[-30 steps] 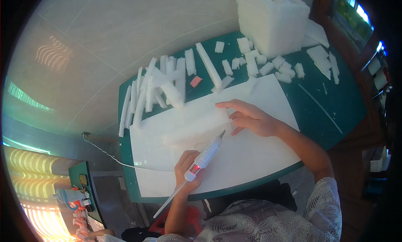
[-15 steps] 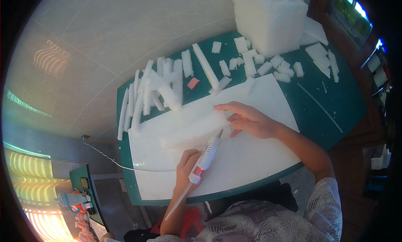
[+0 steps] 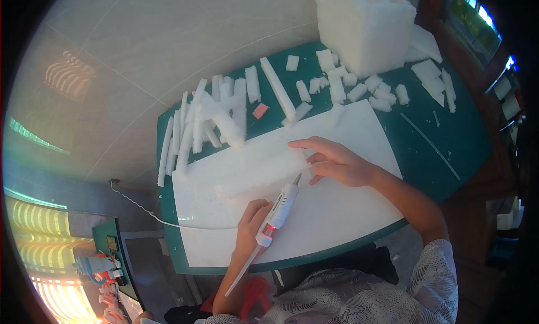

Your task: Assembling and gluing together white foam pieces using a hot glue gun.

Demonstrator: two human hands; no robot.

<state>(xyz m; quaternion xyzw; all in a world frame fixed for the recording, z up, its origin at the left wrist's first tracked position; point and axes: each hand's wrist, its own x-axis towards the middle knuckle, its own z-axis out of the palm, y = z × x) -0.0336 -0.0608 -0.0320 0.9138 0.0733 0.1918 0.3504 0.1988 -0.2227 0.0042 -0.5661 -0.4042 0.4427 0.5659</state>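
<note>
My left hand [image 3: 251, 227] is wrapped round a white hot glue gun [image 3: 282, 206]. A long clear glue stick [image 3: 242, 273] juts from its back end, and a red glow shows in its body. The nozzle points up and right at the right end of a long white foam block [image 3: 255, 175], which lies on a white board [image 3: 337, 212]. At that same end, my right hand [image 3: 339, 164] grips the block. Its index finger reaches over the top far side, and the other fingers bend against the end. Whether the nozzle touches the foam cannot be told.
Foam strips [image 3: 193, 113] lean and lie at the back left of the green table [image 3: 438, 139]. Several foam scraps and a pink piece [image 3: 260, 111] lie behind the board, near a big foam box [image 3: 365, 32]. A white power cord [image 3: 151, 213] crosses from the wall.
The glue gun has shifted very slightly right and its red glow is brighter. My right hand stays at the block's end, barely moved.
</note>
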